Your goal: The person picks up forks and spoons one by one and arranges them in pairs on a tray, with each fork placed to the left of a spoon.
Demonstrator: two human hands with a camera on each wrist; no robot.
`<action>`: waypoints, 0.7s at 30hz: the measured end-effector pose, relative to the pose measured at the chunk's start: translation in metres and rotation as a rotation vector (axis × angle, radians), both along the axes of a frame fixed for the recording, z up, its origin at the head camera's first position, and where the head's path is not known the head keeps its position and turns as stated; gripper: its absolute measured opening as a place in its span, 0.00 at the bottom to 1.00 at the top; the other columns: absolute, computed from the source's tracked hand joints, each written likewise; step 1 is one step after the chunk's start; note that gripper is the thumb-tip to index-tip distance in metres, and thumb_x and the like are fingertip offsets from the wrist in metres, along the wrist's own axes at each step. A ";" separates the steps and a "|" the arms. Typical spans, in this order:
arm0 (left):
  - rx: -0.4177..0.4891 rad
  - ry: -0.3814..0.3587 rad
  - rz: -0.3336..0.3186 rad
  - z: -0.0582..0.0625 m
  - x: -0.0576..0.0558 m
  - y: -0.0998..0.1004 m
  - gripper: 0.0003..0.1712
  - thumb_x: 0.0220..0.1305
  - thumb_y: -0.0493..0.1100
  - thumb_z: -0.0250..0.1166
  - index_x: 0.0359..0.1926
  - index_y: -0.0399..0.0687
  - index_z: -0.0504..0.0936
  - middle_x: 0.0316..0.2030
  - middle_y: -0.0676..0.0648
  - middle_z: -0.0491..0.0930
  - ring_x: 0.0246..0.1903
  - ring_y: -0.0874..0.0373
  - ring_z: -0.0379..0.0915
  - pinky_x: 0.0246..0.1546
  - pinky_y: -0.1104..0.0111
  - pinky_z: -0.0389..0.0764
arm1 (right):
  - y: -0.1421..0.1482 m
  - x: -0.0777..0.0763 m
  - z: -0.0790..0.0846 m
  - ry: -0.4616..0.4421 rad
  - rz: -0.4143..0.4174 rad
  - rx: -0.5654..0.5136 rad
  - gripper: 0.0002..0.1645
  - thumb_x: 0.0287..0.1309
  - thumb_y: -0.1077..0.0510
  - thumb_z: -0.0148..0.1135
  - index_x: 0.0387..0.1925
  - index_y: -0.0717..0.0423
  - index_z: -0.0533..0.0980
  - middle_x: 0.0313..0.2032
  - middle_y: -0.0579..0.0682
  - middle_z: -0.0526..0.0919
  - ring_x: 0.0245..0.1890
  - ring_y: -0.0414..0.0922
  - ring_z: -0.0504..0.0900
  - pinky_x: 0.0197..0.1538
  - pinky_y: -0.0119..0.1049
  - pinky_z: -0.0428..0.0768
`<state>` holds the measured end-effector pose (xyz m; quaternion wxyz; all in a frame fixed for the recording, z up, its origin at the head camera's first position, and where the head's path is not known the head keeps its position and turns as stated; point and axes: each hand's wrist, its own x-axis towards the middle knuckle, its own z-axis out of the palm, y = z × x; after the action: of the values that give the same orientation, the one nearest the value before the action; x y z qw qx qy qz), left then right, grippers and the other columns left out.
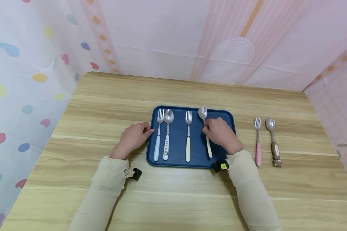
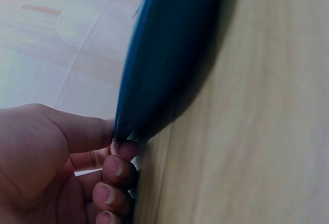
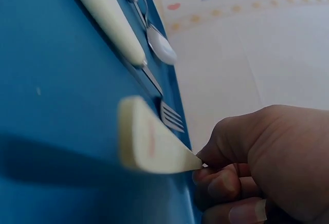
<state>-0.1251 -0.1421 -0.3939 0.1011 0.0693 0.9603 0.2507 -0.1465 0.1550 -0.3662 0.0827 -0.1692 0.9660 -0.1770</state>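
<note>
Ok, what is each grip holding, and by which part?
The right grip pinches the cream-handled spoon near the upper end of its handle; the left grip pinches the blue tray by its left rim.

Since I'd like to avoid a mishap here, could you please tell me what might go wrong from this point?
The right hand pinches the cream-handled spoon, whose handle end appears raised off the blue tray, so it might slip and drop askew.
In the head view its bowl overlaps the tray's far rim and could catch there.
The left hand pinches the tray's left edge; a tug could shift the blue-handled fork nearby.
</note>
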 end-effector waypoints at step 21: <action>-0.001 0.013 -0.003 0.001 0.001 -0.001 0.16 0.67 0.49 0.53 0.25 0.47 0.71 0.17 0.49 0.68 0.18 0.54 0.65 0.19 0.67 0.61 | -0.022 -0.003 -0.014 -0.046 0.011 0.009 0.20 0.58 0.60 0.49 0.11 0.53 0.64 0.10 0.45 0.61 0.10 0.42 0.68 0.16 0.31 0.62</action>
<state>-0.1239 -0.1432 -0.3924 0.0955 0.0724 0.9609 0.2495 -0.1496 0.1334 -0.3805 0.1067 -0.1698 0.9637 -0.1762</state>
